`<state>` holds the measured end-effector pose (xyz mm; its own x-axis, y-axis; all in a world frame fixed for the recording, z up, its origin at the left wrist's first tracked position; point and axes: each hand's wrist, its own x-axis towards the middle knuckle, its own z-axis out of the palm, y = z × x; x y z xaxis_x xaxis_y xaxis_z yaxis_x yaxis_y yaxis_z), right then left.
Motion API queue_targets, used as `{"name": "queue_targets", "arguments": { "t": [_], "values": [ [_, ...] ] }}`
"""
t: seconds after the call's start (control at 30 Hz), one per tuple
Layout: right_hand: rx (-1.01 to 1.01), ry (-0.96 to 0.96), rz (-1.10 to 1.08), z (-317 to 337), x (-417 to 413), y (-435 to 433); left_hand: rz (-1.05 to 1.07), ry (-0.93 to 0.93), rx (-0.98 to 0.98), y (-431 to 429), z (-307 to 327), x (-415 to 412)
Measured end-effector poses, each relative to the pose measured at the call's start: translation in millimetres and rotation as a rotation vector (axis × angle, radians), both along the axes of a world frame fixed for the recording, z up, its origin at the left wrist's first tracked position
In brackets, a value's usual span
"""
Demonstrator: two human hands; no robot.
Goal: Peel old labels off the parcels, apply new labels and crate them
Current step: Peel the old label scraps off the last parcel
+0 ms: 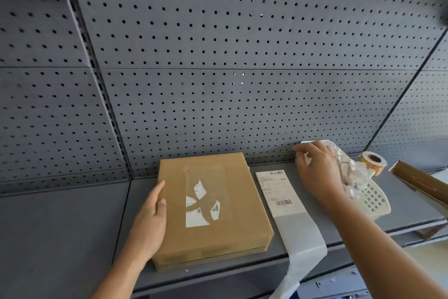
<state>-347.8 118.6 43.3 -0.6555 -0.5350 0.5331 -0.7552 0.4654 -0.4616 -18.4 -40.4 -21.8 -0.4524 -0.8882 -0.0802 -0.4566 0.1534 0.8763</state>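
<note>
Peeling looks partly done: left hand [155, 211] is lying flat against the left edge of the parcel [230, 201], which is sitting by the shelf [72, 226] front edge, long axis running front to back, torn remnants [196, 218] showing on top. New label [278, 192] is waiting just right, unapplied. Right hand [317, 170] is pinching a white scrap [307, 159] over the basket [375, 201]; 2 steps are remaining: labelling, crating

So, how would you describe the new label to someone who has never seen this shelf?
On the grey shelf below the pegboard lies a flat brown parcel. Right of it, before the white basket, lies the new label. Unlike the torn scraps on the parcel, it is whole, on a long backing strip hanging over the shelf edge.
</note>
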Motion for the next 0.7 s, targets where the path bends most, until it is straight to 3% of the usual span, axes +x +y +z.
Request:
{"name": "queue_targets", "arguments": {
  "t": [0.47,0.7],
  "values": [
    [0.337,-0.246,0.731,-27,137,-62,0.008,0.042,0.027,-2,-1,6],
    [0.377,-0.196,0.770,-44,164,-72,0.026,0.051,0.025,-2,-4,5]
  ]
}}
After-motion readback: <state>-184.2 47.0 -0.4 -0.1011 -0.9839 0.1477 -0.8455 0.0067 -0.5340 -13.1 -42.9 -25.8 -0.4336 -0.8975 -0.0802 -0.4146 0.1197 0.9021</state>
